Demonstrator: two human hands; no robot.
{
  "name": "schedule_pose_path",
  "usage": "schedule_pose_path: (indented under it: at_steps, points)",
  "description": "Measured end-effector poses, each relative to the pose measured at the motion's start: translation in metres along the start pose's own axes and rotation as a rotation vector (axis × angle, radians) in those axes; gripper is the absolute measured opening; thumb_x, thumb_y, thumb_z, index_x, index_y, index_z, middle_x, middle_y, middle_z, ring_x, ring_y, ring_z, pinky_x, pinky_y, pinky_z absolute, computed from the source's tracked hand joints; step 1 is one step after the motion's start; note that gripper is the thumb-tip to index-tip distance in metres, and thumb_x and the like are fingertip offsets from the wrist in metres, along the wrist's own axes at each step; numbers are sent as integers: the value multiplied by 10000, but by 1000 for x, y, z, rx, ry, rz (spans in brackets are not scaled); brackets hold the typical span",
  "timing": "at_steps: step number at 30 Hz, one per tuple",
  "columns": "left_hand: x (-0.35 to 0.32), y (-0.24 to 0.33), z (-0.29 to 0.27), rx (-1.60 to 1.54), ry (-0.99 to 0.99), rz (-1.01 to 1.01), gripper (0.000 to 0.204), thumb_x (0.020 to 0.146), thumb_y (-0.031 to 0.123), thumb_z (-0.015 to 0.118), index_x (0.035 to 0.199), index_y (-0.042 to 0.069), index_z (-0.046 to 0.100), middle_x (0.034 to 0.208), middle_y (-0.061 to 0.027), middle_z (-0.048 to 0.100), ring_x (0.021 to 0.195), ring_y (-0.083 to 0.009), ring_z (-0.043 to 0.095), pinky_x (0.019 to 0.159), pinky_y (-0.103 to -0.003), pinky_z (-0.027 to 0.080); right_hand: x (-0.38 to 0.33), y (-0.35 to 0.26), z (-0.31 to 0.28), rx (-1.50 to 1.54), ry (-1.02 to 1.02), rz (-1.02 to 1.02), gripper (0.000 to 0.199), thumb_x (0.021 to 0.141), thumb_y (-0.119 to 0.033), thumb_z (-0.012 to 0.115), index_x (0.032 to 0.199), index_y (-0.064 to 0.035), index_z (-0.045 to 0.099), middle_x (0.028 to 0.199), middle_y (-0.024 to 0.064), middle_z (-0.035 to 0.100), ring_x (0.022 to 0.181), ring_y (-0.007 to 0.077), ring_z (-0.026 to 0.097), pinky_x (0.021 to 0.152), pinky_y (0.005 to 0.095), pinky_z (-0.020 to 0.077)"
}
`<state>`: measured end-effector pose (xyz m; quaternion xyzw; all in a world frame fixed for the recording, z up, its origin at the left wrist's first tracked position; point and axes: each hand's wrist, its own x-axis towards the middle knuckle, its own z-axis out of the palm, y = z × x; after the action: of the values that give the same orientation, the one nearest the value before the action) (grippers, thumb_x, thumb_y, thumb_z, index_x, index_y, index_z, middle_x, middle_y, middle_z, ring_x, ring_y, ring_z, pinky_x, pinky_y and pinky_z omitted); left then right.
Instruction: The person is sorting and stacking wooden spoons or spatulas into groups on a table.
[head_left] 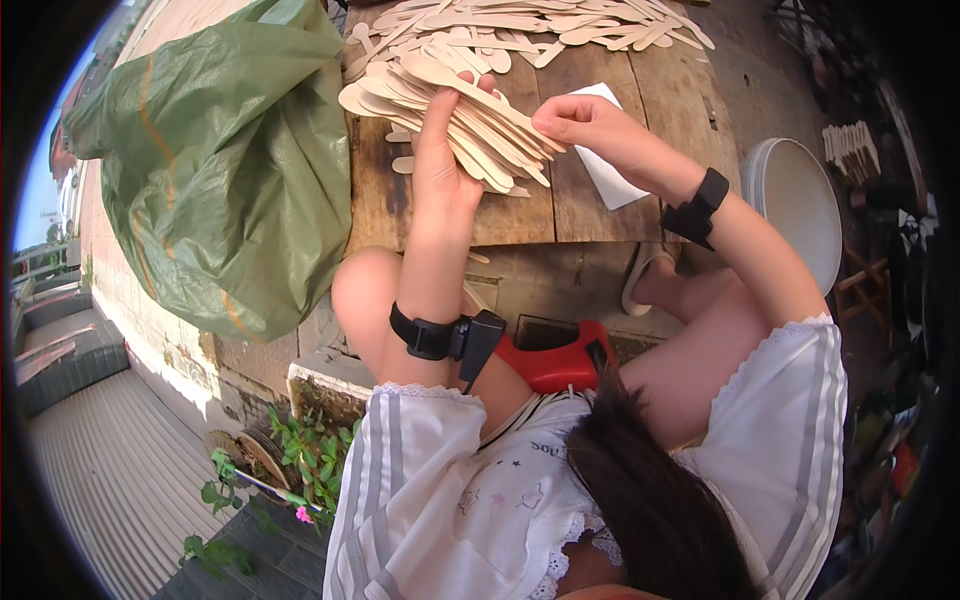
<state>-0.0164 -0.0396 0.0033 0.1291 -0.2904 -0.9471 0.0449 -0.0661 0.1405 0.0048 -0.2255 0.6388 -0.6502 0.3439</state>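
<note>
Green sack (pixel 220 170): bulky, crowding the table's left side; little open room there.
Left hand (pixel 447 150): closed round the bundle, thumb on its left side.
Bundle of wooden sticks (pixel 475 115): held over the table's middle; gathered and roughly aligned, ends uneven.
Loose sticks (pixel 520 22): heaped along the far side, crossing at mixed angles; judged ungathered, a large share.
Right hand (pixel 590 125): thumb and forefinger close together at the bundle's right end; whether they grip a stick cannot be told.
White sheet (pixel 612 178): flat, beneath the right wrist, just beside the near edge.
Wooden table (pixel 690 125): bare boards at right offer the widest working room.
Pale basin (pixel 800 205): beyond the right edge.
</note>
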Motion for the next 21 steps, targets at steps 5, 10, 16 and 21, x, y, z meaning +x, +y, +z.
schedule_pose_path:
  at_steps: [5,10,16,21]
  points:
    - [2,-7,2,50,13,31,398,830,179,663,1145,-13,512,1051,-117,599,968,-198,586,813,-336,513,-2,-1,4,36,24,59,257,878,-345,592,888,-91,630,745,-73,532,704,22,433,684,190,361]
    - [0,-6,3,212,-56,-1,425,807,119,681,1170,-15,504,1057,-111,607,948,-189,604,780,-320,541,3,0,-1,27,-67,103,275,877,-373,584,871,-98,600,750,-70,528,692,21,454,670,187,368]
    - [3,9,-1,332,-35,-86,394,781,135,708,1103,-15,539,981,-125,621,861,-193,630,695,-319,564,23,4,-13,-210,-202,244,379,875,-445,567,1012,-95,517,848,-47,545,681,43,505,634,226,422]
    - [0,22,5,176,43,19,255,824,127,664,1039,39,560,893,-51,620,806,-155,615,723,-303,545,55,21,-42,-692,229,23,354,849,-325,556,1079,-57,529,857,87,631,747,200,608,665,322,474]
